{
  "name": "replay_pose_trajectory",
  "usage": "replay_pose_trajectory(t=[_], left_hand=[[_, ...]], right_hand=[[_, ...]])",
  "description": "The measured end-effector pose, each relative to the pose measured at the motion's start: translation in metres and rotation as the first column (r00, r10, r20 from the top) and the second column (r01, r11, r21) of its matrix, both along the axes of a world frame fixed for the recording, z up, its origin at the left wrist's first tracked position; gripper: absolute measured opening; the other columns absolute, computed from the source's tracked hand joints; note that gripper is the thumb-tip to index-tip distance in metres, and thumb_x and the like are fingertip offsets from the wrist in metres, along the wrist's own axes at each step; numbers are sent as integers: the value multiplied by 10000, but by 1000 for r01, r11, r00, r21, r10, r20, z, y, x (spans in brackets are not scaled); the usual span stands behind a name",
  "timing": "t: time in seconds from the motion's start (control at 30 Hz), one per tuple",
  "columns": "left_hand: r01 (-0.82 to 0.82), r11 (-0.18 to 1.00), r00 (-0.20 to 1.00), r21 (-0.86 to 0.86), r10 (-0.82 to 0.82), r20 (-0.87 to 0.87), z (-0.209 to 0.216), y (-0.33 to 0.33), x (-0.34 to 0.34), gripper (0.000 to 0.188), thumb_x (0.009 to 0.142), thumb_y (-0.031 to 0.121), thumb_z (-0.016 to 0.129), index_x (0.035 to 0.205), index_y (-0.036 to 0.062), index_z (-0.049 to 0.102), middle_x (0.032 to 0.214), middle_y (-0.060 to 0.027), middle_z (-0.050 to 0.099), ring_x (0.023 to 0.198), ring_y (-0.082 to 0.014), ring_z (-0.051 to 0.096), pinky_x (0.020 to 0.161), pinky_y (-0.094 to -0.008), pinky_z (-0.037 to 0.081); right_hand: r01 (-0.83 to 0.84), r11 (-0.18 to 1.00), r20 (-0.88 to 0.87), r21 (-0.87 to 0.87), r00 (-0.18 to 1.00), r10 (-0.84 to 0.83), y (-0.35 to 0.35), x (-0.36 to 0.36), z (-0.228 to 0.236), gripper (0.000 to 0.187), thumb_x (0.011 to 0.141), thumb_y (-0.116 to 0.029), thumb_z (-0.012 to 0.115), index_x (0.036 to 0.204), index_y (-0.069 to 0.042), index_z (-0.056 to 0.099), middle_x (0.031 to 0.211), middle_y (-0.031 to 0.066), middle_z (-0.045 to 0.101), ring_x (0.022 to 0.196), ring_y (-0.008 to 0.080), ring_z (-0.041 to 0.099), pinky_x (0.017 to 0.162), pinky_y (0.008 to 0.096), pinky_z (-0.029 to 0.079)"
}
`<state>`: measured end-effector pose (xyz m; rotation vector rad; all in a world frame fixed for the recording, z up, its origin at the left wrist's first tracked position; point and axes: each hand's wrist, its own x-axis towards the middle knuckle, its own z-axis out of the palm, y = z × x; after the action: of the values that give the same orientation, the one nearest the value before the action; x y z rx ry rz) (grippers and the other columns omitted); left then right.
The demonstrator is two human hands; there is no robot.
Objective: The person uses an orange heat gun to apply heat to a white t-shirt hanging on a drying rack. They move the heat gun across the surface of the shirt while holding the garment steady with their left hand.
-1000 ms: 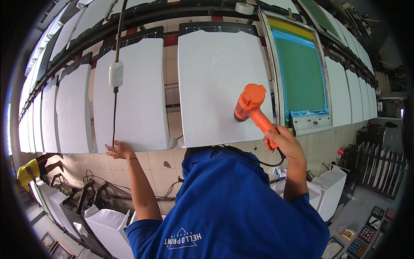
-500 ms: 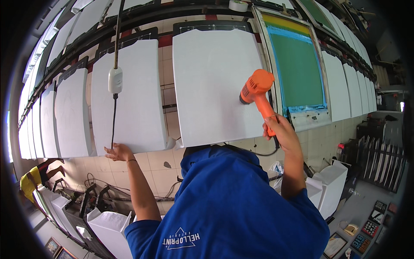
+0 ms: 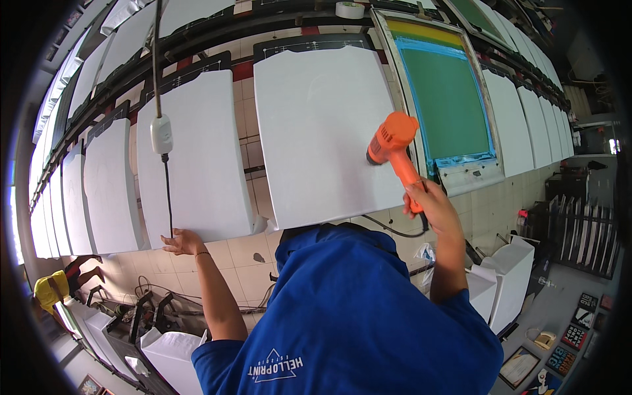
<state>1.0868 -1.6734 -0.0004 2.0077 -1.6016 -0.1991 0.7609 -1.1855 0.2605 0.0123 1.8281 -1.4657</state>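
My right hand is wrapped around the handle of an orange heat gun. The gun's dark nozzle is over the right part of a white fabric panel laid on a board in front of me. A black cord leaves the handle's lower end and curves toward my body. At the near edge of the neighbouring white panel is my left hand. A black power cord runs down from a white plug connector into its fingers; some of the fingers are stretched out.
A screen-printing frame with green mesh and blue tape lies right of the middle panel. More white panels line both sides. A tape roll rests on the far rail. Someone in yellow is at the far left; a rack stands right.
The view has shifted slightly, so boards and hanging cord appear a little lower and further left. The heat gun stays over the same panel, and both hands keep nearly the same places.
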Motion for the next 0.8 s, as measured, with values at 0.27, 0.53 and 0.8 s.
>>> replay_pose_trajectory(t=[0.27,0.53,0.8], left_hand=[[29,999,987,34,-34,157,-15,-10,9,589,964,411,368,1424,48,312,1501,-222,253,1427,-373,112,1112,-518,164],[0,1000,1000,-18,0,5,-10,-3,1,568,961,385,371,1417,49,322,1498,-254,236,1435,-372,94,1110,-523,158],[-21,1000,1000,-7,21,6,0,4,-7,539,978,378,384,1414,64,341,1476,-333,213,1417,-393,157,1113,-501,187]], right_hand=[[73,997,-12,35,997,-72,19,16,5,282,913,-301,597,982,-32,549,737,31,576,635,128,583,546,268,449],[134,988,-28,73,991,-133,34,23,7,295,909,-321,603,974,-37,557,746,32,576,618,129,588,530,260,451],[134,991,-7,-8,991,-134,25,9,-13,290,913,-307,607,969,-29,550,757,39,584,620,133,591,510,261,463]])
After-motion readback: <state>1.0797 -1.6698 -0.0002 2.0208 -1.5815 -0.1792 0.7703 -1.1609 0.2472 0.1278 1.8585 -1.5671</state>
